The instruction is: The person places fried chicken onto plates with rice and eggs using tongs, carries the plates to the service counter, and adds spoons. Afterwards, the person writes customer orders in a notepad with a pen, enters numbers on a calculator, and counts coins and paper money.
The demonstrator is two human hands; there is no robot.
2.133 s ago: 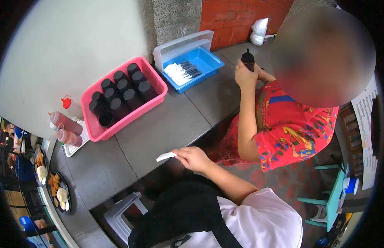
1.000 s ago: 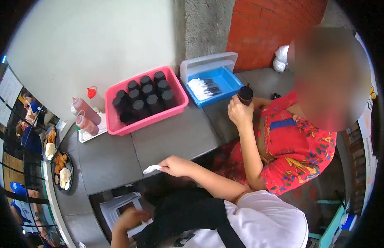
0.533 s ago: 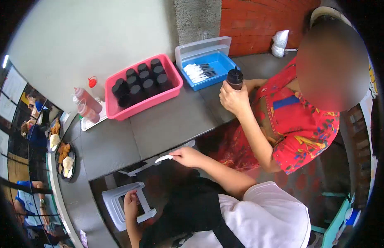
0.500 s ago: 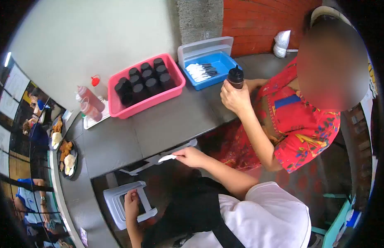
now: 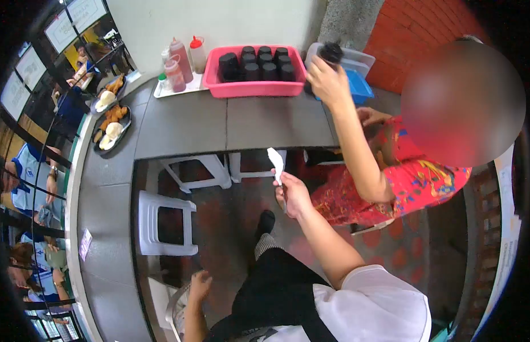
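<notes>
My right hand is closed around cutlery wrapped in white tissue. The white wrapped end points up and away from me, and a dark handle end shows below my fingers. Lower down, my left hand hangs beside a chair with loosely bent fingers and nothing visible in it. To my right, a person in a red flowered top raises a dark bottle with a black top in one hand, over a blue box with a clear lid.
A pink tub of upside-down black cups stands on the grey counter. Sauce bottles sit on a white tray left of it. Plates of food rest at the corner. White stools stand below.
My view has turned and I have moved along the counter. The wrapped cutlery in my right hand now points upward. The other person's hand has lifted the dark bottle toward the tub.
</notes>
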